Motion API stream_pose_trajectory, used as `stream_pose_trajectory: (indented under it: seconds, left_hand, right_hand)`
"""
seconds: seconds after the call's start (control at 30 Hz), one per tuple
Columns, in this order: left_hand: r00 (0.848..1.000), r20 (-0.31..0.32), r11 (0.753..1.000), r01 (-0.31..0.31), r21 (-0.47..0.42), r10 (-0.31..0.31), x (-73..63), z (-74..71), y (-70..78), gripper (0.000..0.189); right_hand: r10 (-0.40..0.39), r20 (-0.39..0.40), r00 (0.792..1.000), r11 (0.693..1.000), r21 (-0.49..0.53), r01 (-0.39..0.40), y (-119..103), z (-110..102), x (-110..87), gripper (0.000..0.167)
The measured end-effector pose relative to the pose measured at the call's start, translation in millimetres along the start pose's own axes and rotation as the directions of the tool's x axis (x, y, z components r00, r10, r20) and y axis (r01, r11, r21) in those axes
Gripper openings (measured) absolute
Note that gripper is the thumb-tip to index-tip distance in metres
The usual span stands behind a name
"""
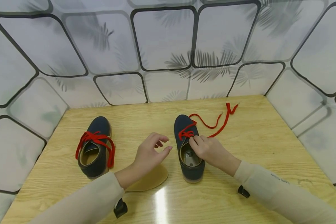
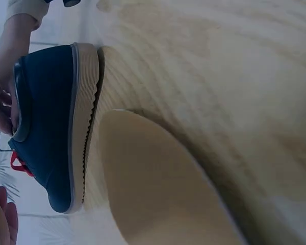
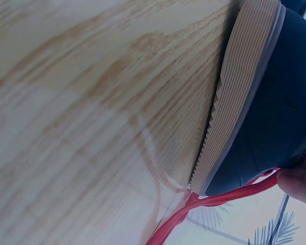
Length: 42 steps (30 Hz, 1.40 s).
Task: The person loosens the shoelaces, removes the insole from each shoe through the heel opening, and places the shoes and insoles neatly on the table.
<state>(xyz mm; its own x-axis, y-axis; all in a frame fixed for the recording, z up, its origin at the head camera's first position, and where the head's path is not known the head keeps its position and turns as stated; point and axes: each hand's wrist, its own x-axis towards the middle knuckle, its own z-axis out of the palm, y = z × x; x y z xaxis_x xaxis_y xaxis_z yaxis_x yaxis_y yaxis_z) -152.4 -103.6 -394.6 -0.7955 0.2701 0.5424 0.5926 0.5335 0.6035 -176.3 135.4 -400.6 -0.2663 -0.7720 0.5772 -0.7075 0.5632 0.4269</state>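
A navy shoe [image 1: 192, 172] stands on the table with its toe pointing away, red lace [image 1: 187, 134] threaded through its front. My right hand [image 1: 210, 151] pinches the right edge of its opening near the eyelets. In the right wrist view, the fingertips [image 3: 298, 184] lie against the shoe's collar beside the red lace [image 3: 219, 198]. Left of the shoe, my left hand [image 1: 151, 151] hovers with relaxed, parted fingers and holds nothing. Beneath it lies a tan insole [image 1: 155, 179], partly hidden by the forearm; the left wrist view shows the insole [image 2: 153, 178] beside the shoe [image 2: 48, 117].
A matching navy shoe [image 1: 99, 125] with a tied red bow [image 1: 96, 137] stands at the left of the wooden table [image 1: 268, 146]. Long loose lace ends [image 1: 226, 119] trail right and behind the nearer shoe. A patterned curtain [image 1: 165, 40] borders the table's back and sides.
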Motion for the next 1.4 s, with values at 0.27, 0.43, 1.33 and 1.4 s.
stream_pose_trajectory:
  seconds: [0.27, 0.43, 1.33, 1.4]
  left_hand:
    - [0.983, 0.173, 0.998, 0.068, 0.002, -0.067, 14.4, 25.1, 12.8, 0.025]
    - [0.976, 0.2, 0.996, 0.084, 0.02, -0.086, 18.2, 36.4, 17.8, 0.025]
    - [0.987, 0.146, 0.998, 0.061, 0.026, -0.064, 41.3, 77.3, 16.8, 0.013]
    - [0.987, 0.143, 0.997, 0.064, 0.033, -0.068, 45.4, 85.2, 18.6, 0.013]
  right_hand:
    - [0.003, 0.007, 1.0, 1.0, -0.028, -0.003, 0, 0, -2.6, 0.046]
    - [0.022, 0.019, 1.0, 1.0, 0.014, -0.022, 0, 1, -3.3, 0.047]
    - [0.402, 0.282, 0.871, 0.896, 0.074, -0.437, 7, -9, -12.6, 0.019]
    - [0.418, 0.289, 0.861, 0.89, 0.06, -0.452, 12, -9, -16.6, 0.019]
